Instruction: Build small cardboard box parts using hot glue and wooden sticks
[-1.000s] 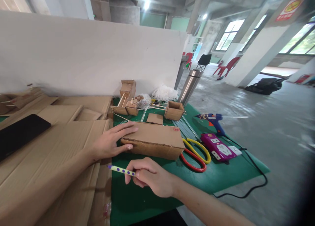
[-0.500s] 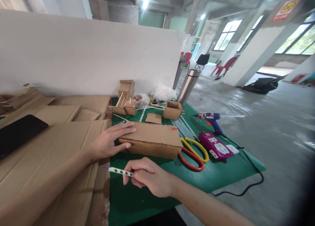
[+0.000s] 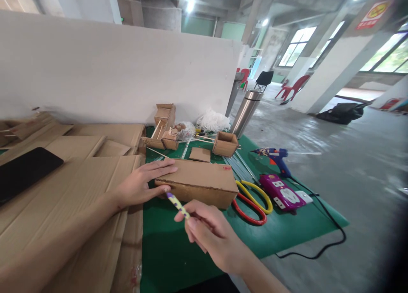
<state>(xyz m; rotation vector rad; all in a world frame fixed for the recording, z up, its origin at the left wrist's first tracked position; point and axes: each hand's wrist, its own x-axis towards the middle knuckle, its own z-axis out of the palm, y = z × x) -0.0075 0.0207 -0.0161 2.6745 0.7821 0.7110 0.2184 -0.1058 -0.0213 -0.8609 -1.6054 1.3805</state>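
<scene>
A long flat cardboard box (image 3: 200, 183) lies on the green mat (image 3: 178, 250). My left hand (image 3: 143, 184) rests on its left end, fingers stretched flat on top and thumb against the front face. My right hand (image 3: 212, 235) hovers just in front of the box, fingers pinched round a yellow pencil with purple dots (image 3: 177, 205). The pencil points up and left, its tip close to the box's front left corner, near my left thumb.
Red and yellow scissors (image 3: 253, 201), a purple power strip (image 3: 282, 193) with black cable, a blue glue gun (image 3: 274, 156), a steel flask (image 3: 245, 112), small cardboard boxes (image 3: 225, 143) and sticks lie behind and right. Flat cardboard sheets (image 3: 63, 199) with a black phone (image 3: 24, 169) fill the left.
My right hand has turned and lifted, swinging the pencil from lying level and pointing left to pointing up towards the box's front corner. My left hand has stayed on the box.
</scene>
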